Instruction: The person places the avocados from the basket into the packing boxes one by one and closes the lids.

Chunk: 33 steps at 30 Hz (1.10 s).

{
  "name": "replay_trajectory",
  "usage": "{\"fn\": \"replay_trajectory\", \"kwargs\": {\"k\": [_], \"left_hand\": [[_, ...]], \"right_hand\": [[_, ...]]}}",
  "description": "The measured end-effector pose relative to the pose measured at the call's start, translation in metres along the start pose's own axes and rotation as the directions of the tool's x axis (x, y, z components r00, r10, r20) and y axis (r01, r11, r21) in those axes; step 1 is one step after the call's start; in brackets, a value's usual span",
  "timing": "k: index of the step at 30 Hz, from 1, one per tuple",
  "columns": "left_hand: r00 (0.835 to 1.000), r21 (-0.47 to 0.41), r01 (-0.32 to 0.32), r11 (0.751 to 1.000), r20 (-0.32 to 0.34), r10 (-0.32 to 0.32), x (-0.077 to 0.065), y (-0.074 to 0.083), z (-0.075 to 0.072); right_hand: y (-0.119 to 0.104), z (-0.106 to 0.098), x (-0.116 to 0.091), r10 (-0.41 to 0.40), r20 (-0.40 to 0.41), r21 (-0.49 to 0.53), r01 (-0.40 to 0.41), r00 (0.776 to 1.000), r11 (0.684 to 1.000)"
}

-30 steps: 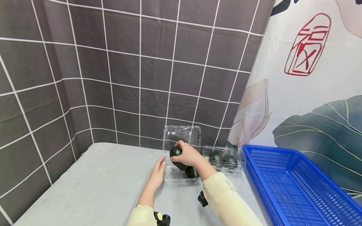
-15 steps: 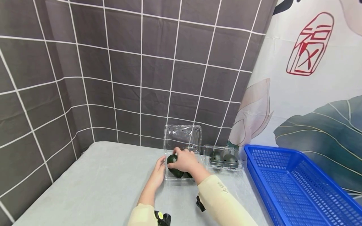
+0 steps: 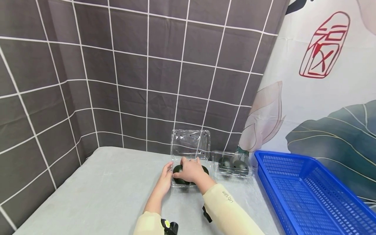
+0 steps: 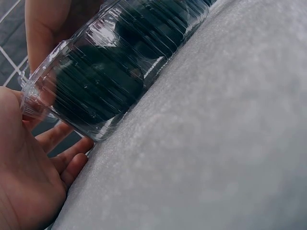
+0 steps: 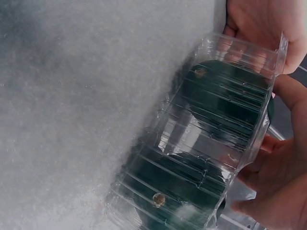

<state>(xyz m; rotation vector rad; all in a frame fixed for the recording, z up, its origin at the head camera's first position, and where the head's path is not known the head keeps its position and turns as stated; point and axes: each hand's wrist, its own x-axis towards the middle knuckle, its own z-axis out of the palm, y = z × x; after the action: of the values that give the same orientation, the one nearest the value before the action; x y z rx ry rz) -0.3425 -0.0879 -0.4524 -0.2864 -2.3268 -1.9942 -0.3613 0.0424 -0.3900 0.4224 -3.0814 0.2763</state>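
Observation:
A clear plastic clamshell box (image 3: 190,143) stands with its lid raised against the grey wall. Two dark green avocados lie side by side in its base: a left avocado (image 3: 177,169) and a right avocado (image 3: 205,169), their stem ends showing through the ribbed wall in the right wrist view. My right hand (image 3: 191,171) reaches down from above and grips the left avocado between thumb and fingers, covering part of both. Against the box's left side rests my left hand (image 3: 163,182); its fingers (image 4: 72,155) are extended along the plastic wall.
Just right of the box sits a second clear box (image 3: 232,164), lid down, with avocados inside. A blue plastic basket (image 3: 306,192) stands at the table's right side. The grey-covered table (image 3: 102,192) meets a tiled-pattern cloth at the back.
My right hand has lowered the avocado into the left side of the box base, where it lies beside the other. My left hand has stayed at the box's left side.

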Motion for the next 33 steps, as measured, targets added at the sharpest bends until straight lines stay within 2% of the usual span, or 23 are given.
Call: {"fn": "replay_trajectory", "kwargs": {"k": [7, 13, 19, 23, 27, 30, 33], "left_hand": [[1.0, 0.012, -0.002, 1.0, -0.003, 0.002, -0.001, -0.001, 0.0], [0.999, 0.011, -0.03, 0.999, -0.014, 0.03, 0.002, -0.005, 0.001], [0.998, -0.002, -0.059, 0.998, -0.017, 0.059, 0.003, -0.007, 0.001], [0.998, -0.004, -0.055, 0.998, -0.022, 0.055, 0.002, -0.007, 0.002], [0.998, -0.009, -0.065, 0.998, -0.022, 0.064, 0.002, -0.006, 0.002], [0.996, -0.013, -0.085, 0.996, -0.021, 0.084, 0.002, -0.006, 0.002], [0.994, -0.013, -0.104, 0.994, -0.022, 0.104, 0.002, -0.008, 0.001]], "right_hand": [[0.001, 0.002, -0.001, -0.003, -0.015, -0.02, 0.003, 1.0, 1.0], [0.001, 0.002, -0.002, -0.022, -0.033, -0.05, 0.021, 0.999, 0.999], [0.002, -0.003, -0.005, -0.033, -0.057, 0.008, 0.033, 0.998, 0.999], [0.01, -0.008, -0.008, -0.063, -0.15, 0.107, 0.08, 0.987, 0.991], [0.027, -0.021, -0.017, 0.003, -0.231, 0.271, 0.061, 0.973, 0.961], [0.045, -0.032, -0.027, 0.092, -0.244, 0.405, 0.015, 0.965, 0.914], [0.065, -0.036, -0.04, 0.181, -0.264, 0.516, -0.02, 0.948, 0.857]]}}
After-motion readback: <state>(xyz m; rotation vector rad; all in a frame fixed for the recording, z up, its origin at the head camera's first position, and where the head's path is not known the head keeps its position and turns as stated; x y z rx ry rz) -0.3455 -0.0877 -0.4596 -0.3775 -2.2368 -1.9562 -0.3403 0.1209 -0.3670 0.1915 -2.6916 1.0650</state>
